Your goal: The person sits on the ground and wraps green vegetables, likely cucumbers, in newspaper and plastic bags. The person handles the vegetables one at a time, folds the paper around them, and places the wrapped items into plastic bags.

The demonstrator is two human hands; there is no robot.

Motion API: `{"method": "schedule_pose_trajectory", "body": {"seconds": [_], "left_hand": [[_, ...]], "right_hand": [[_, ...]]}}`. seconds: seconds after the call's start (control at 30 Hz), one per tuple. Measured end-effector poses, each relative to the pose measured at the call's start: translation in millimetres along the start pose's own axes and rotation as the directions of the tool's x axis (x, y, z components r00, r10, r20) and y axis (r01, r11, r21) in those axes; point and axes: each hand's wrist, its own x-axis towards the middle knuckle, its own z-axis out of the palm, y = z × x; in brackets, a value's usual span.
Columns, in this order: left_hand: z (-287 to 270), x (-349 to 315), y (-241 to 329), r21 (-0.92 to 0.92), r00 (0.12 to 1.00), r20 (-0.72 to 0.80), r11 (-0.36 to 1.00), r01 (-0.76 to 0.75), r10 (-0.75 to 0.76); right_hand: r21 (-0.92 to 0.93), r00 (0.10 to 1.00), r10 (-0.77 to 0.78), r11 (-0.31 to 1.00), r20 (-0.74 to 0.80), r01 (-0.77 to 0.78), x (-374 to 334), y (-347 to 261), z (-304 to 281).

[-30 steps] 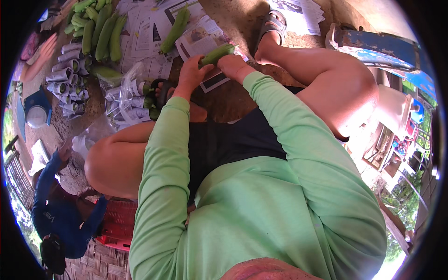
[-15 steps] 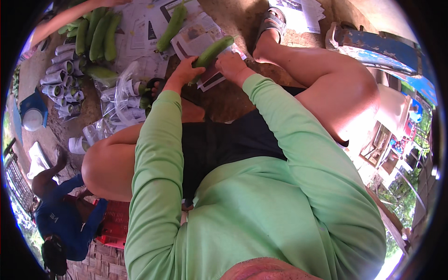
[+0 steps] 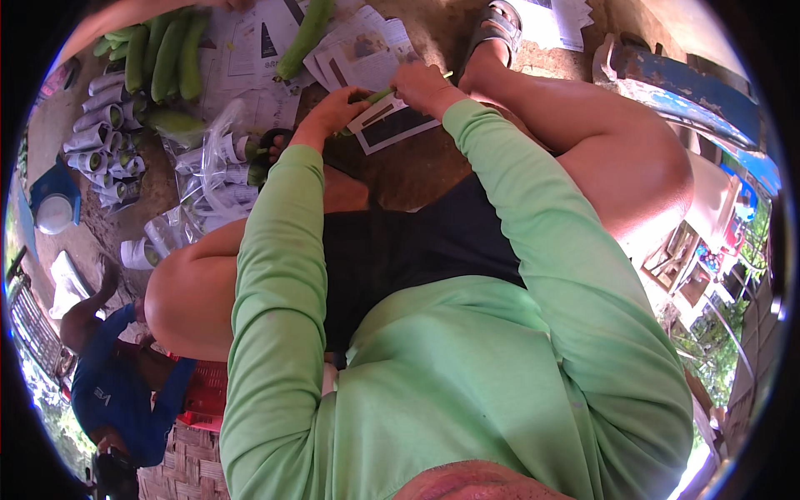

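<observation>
A long green gourd (image 3: pixel 381 95) lies across a printed paper sheet (image 3: pixel 396 137) in front of me, largely covered by my fingers. My left hand (image 3: pixel 337 114) is curled round its left end. At the right end, my right hand (image 3: pixel 421 87) is closed over the gourd and the paper's upper part, with the thin stem poking out beyond it. Just past my hands is a fanned stack of printed sheets (image 3: pixel 358 57). Another long gourd (image 3: pixel 306 39) rests on papers further off.
Several bare gourds (image 3: pixel 169 58) and paper-wrapped gourds (image 3: pixel 108 137) lie at left, beside a clear plastic bag (image 3: pixel 221 158). Another person's arm (image 3: pixel 125 21) reaches in at upper left. A person in blue (image 3: pixel 121 400) sits lower left. A blue bench (image 3: pixel 683 92) stands at right.
My right hand has moved forward and over the gourd, which now shows much less. The gourd has turned flatter across the sheet, and its left end is lower in my left hand.
</observation>
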Motion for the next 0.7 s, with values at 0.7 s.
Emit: {"method": "schedule_pose_trajectory", "body": {"seconds": [0.7], "left_hand": [[22, 16, 15, 0.733, 0.818, -0.404, 0.68, 0.021, 0.411]], "right_hand": [[-0.249, 0.877, -0.288, 0.947, -0.385, 0.202, 10, -8, 51]]}}
